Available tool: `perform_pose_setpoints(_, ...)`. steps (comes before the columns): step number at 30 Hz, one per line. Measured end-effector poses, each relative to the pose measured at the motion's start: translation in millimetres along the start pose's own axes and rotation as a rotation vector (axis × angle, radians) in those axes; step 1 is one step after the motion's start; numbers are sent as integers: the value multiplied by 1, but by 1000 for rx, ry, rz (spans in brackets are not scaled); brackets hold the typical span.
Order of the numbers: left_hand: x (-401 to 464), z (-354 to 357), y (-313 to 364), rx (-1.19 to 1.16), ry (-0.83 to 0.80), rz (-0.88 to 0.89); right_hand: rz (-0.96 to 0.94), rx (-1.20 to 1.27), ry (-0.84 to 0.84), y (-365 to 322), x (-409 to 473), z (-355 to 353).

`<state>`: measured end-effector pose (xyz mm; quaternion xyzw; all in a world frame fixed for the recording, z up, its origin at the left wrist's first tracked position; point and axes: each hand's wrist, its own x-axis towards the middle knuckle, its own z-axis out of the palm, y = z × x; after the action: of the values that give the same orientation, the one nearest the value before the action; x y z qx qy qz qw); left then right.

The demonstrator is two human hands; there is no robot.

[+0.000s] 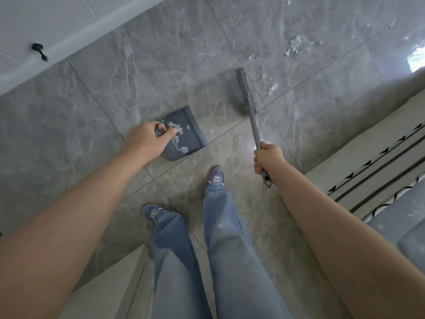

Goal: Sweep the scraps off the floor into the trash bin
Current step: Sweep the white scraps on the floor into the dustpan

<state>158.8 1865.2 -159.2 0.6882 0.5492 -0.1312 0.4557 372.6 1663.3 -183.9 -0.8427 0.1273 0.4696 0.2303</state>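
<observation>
One head cam, wide-angle, looking steeply down past my arms at the floor and my feet.

room surroundings, head view

floor: large glossy grey marble-look tiles, thin grout lines. white wall panel upper left with pale baseboard; black door stopper fixed near it. bright window reflection on tiles at right edge. cream rug with black stripes and triangle marks lies at right. beige furniture edge at bottom left.
</observation>
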Motion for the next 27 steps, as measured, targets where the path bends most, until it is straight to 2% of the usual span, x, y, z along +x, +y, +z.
perform_pose_setpoints(2,5,5,7,-19,1,-1,-39,-223,1,6,8,11)
perform_pose_setpoints(4,10,11,17,-14,7,-1,-57,-331,-74,26,1,27)
perform_pose_setpoints(7,18,17,33,3,1,9,-45,-257,-202,68,-28,40)
perform_pose_setpoints(11,28,22,55,24,-7,11,-75,-82,-276,93,-57,10)
perform_pose_setpoints(14,36,24,71,31,-3,-10,-77,-40,-215,83,-51,-25)
perform_pose_setpoints(19,32,44,91,53,-27,2,-61,-191,-91,46,-1,-66)
perform_pose_setpoints(24,38,59,119,82,-22,4,-37,-220,-214,34,5,-61)
perform_pose_setpoints(27,43,67,140,94,-44,19,7,-2,-315,40,-7,-65)
